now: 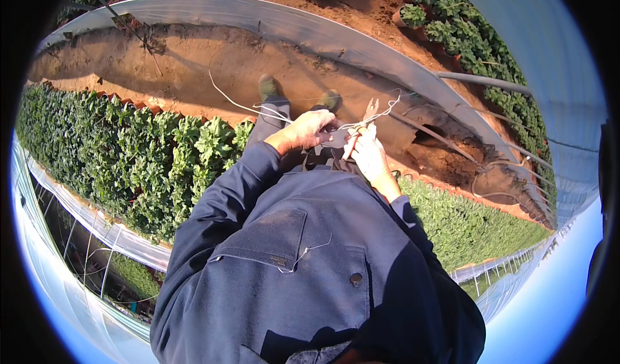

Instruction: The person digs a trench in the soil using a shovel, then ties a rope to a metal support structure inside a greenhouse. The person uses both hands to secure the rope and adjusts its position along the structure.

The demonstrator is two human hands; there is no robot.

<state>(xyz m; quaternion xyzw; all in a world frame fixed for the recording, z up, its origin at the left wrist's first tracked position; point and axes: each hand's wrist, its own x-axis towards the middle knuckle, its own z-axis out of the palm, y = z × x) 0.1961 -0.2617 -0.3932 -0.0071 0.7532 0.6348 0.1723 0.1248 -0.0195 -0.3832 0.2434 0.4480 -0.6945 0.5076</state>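
Observation:
My left hand (312, 129) pinches a length of thin white wire or cord (225, 94) in front of my waist. One loose end curves out to the left over the bare soil, and several strands pass towards the right. My right hand (370, 155) is closed around the handles of a pair of pliers (372, 109), whose jaws point away from me. The white strands cross the pliers and bend into a loop just right of the jaws. Both hands are close together but apart. Fingers partly hide the handles and the gripped stretch of wire.
Dense rows of potted leafy plants (140, 160) stand at left, with more plants (465, 218) at right. Ahead, clear plastic sheeting (232, 13) edges the dirt path (193, 54). Metal pipes (484, 82) and a hole in the soil (426, 136) lie to the right.

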